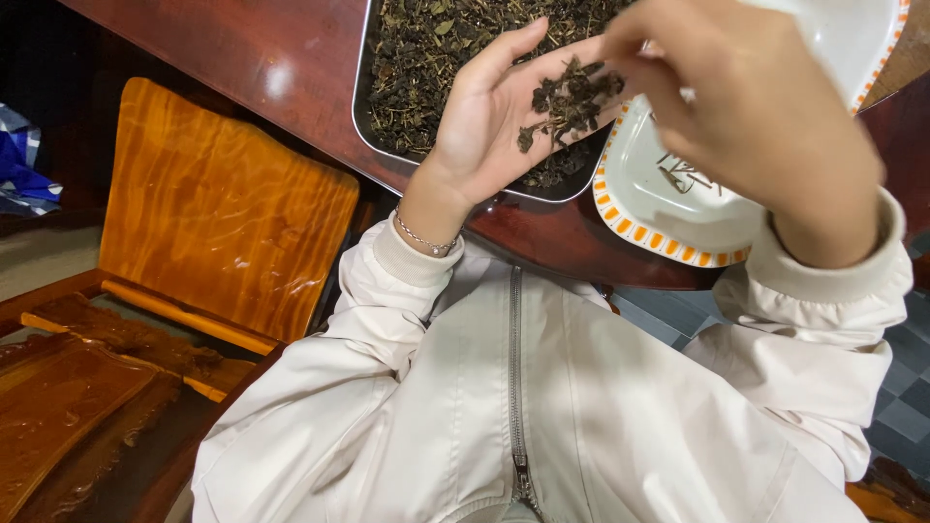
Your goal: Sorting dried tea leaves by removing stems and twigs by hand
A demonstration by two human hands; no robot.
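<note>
The left hand (494, 111) lies palm up with its fingers spread flat, wide open, above the near edge of the rectangular metal tray (363, 97) that sits on the dark reddish-brown polished wooden desk (281, 58). A small heap of dark dried tea leaves (572, 97) rests on the fingers and upper palm of that hand, not clasped, only carried. A thin silver bracelet (424, 239) circles the left wrist, just above the cuff of the cream zip-up jacket (542, 407).

The right hand (746, 107) hangs over the heap from the right, back of the hand toward the camera, its fingertips (620, 44) drawn together and touching the leaves at the top of the pile. Its grip is narrow, a pinch, though whether any leaf is caught between the fingertips I cannot tell, since the hand is blurred.

The tray holds a loose bed of the same dark leaves and stems (436, 48). Just to its right, at the near edge of the desk, stands a white oval plate with an orange-checked rim (659, 237), carrying a few thin brown stems (683, 176). The plate touches or slightly overlaps the tray's corner. An orange-brown wooden chair (223, 203) stands to the left of the desk.
</note>
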